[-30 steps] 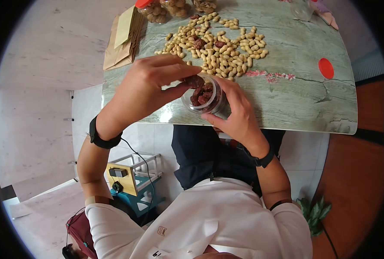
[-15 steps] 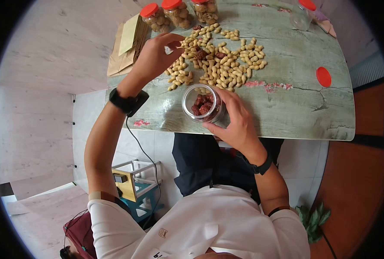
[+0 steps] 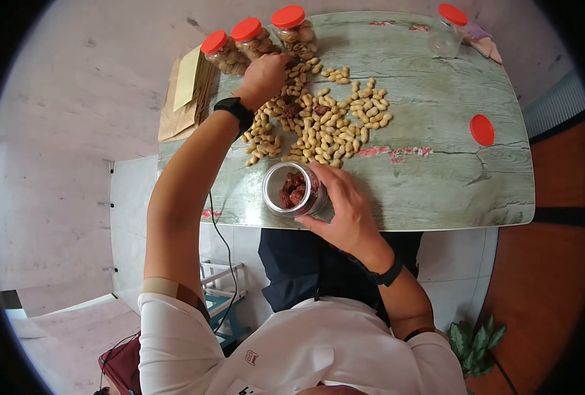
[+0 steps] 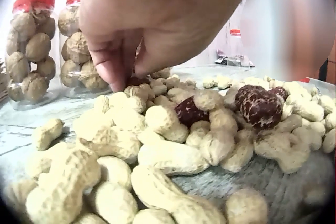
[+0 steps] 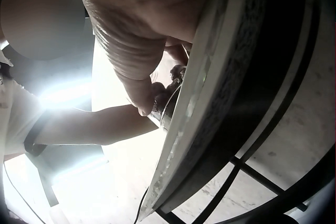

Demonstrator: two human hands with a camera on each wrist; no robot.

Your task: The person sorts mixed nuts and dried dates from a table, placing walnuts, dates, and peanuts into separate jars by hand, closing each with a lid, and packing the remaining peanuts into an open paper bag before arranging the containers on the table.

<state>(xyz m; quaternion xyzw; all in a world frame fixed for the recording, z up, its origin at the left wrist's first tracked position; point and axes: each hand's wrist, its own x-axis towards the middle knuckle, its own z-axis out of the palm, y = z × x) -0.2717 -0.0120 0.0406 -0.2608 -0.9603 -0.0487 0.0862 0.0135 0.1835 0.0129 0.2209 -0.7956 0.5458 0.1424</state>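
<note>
My left hand (image 3: 265,79) reaches to the far left part of a heap of unshelled peanuts (image 3: 328,135). In the left wrist view, its thumb and fingertips pinch a dried red date (image 4: 137,81), mostly hidden by the fingers. More dark red dates (image 4: 261,106) lie among the peanuts. Near the table's front edge, my right hand (image 3: 348,210) grips a clear, lidless plastic jar (image 3: 272,187) from its right side, thumb at the near side and fingers round the far side. Several wrinkled dates (image 3: 294,189) lie inside the jar.
Three red-lidded jars of walnuts (image 3: 295,39) stand at the back left, close by the left hand. Beside them lies a brown paper bag (image 3: 174,122). A red lid (image 3: 482,130) lies on the right; another red-lidded clear jar (image 3: 445,39) stands at the back right.
My left hand has moved from the jar's mouth, where it held a date, to the far side of the peanuts. My right hand still holds the jar.
</note>
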